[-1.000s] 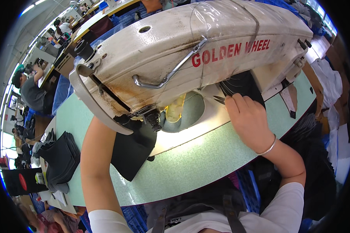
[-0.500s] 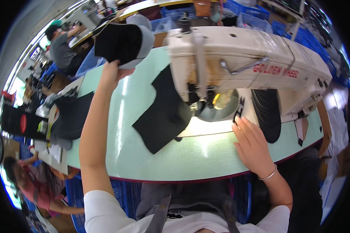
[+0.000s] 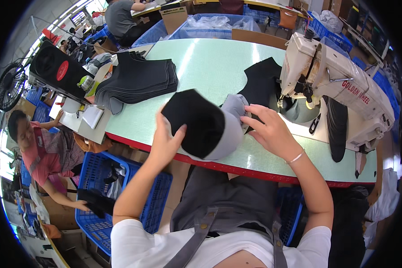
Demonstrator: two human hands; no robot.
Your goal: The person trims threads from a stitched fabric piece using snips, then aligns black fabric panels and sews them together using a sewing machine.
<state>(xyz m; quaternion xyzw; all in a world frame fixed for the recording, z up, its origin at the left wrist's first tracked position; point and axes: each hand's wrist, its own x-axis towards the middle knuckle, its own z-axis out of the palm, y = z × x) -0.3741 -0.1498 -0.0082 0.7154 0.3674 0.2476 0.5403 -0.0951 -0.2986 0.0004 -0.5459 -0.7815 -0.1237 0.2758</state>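
Note:
A cupped, sewn fabric piece (image 3: 198,123), black on one face and light grey on the other, is held above the table's near edge. My left hand (image 3: 165,140) grips its black left side, thumb on top. At the right, the fingers of my right hand (image 3: 270,131) pinch the piece's rolled grey end. The sewing machine (image 3: 344,82) stands to the right, a flat black fabric panel (image 3: 261,85) lying beside its needle. Small thread snips (image 3: 315,123) rest on the machine bed, apart from my right hand.
A stack of black fabric panels (image 3: 140,82) lies at the table's left, and curved dark pieces (image 3: 337,129) lie right of the snips. Blue baskets (image 3: 120,196) stand below at the left. There, a co-worker (image 3: 49,152) holds a dark piece over one.
My left hand has brought the cupped piece from the far left down to the near edge. My right hand has left the snips and taken the piece's grey end. The view has shifted left.

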